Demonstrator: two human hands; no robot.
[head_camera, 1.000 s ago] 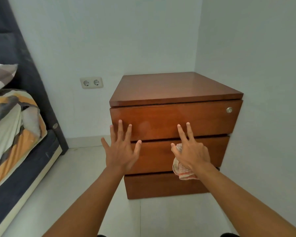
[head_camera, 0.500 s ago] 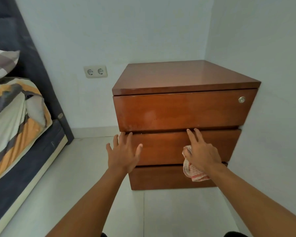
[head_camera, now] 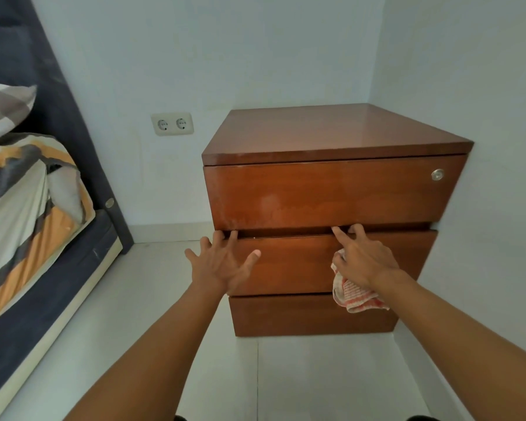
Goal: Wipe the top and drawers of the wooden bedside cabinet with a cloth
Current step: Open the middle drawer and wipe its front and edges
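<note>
The wooden bedside cabinet stands in the room's corner with three drawer fronts and a bare glossy top. My left hand is spread, its fingertips at the top edge of the middle drawer, at the gap under the top drawer. My right hand rests on the same drawer further right, two fingers reaching into the gap. A red-and-white striped cloth hangs from under its palm, held by the lower fingers. A round metal lock sits at the top drawer's right end.
A bed with a striped blanket and a dark headboard runs along the left. A double wall socket is left of the cabinet. The right wall touches the cabinet's side. White tiled floor lies in front.
Both hands slid down from the top drawer front to the gap above the middle drawer. The view dropped closer to the cabinet. The cloth stayed in my right hand.
</note>
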